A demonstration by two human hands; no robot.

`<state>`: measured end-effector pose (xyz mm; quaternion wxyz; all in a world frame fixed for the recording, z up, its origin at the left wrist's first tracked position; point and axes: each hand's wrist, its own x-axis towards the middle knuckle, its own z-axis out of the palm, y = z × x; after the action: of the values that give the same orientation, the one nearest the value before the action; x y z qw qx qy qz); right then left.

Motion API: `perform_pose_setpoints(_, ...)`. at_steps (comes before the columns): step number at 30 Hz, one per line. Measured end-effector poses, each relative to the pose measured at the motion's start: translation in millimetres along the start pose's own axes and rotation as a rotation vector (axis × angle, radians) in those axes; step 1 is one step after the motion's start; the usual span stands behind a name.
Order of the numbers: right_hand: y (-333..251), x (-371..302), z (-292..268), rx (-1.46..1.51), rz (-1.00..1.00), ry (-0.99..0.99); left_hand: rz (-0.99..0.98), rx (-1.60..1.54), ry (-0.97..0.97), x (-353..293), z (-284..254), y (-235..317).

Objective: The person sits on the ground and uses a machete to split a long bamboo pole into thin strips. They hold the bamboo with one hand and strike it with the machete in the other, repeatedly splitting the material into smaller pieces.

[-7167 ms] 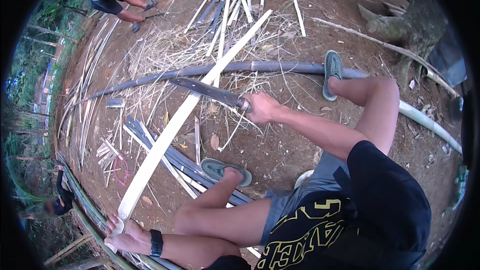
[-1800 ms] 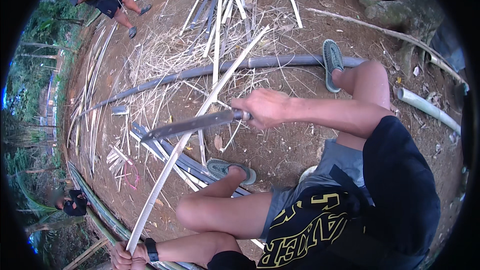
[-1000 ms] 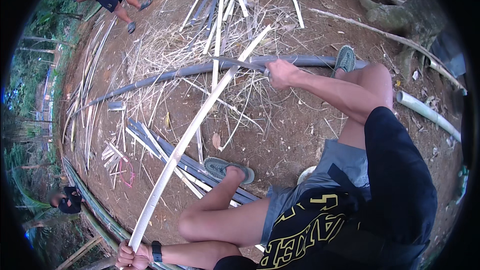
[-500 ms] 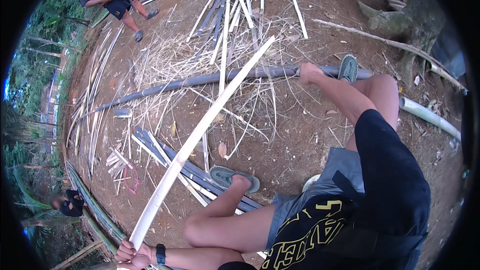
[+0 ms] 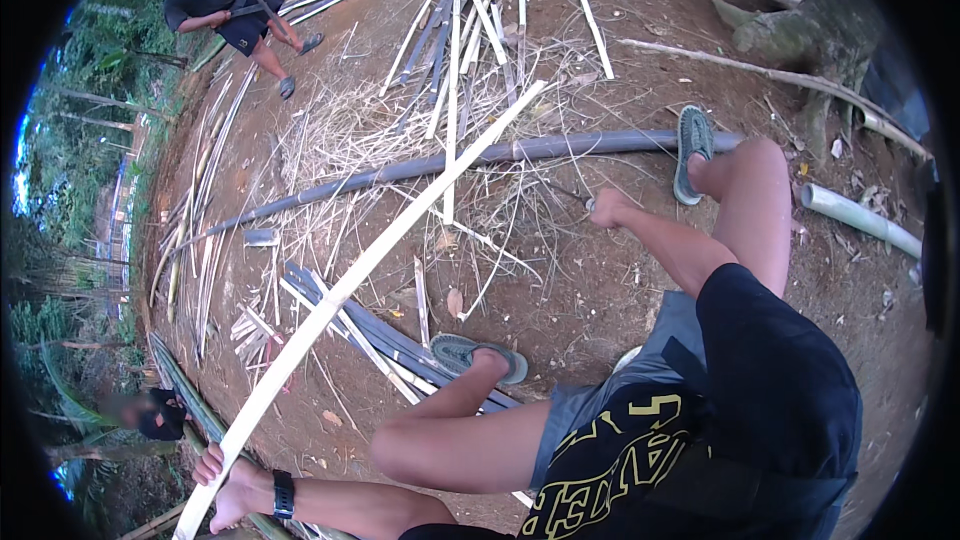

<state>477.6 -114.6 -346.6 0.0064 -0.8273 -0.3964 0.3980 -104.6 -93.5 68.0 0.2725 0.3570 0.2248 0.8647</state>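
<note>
A long, pale split-bamboo strip (image 5: 325,310) slants from the lower left up to the middle of the head view. Near its lower end my left hand (image 5: 238,492), with a dark watch at the wrist, is closed around it. The strip's far end crosses over a long dark bamboo pole (image 5: 400,172) lying on the ground. My right hand (image 5: 608,208) is closed on the handle of a knife (image 5: 565,192), whose thin dark blade points up and left, nearer to me than the pole. The blade is apart from the strip.
Pale shavings (image 5: 350,130) litter the ground beyond the strip, below a fan of bamboo strips (image 5: 480,15). Dark strips (image 5: 400,345) lie by my left foot. A person (image 5: 210,5) stands at far left, another (image 5: 160,415) lower left. A bamboo tube (image 5: 860,220) and tree trunk (image 5: 830,30) are right.
My right hand has come off the dark pole toward me, and the knife now shows clearly. My left hand and the strip's near end have shifted left.
</note>
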Motion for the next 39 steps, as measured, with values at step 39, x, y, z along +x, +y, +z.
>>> perform_pose_setpoints(39, -187, -255, -38, 0.202, -1.177, 0.134, 0.113, 0.146, 0.061, -70, 56, -69)
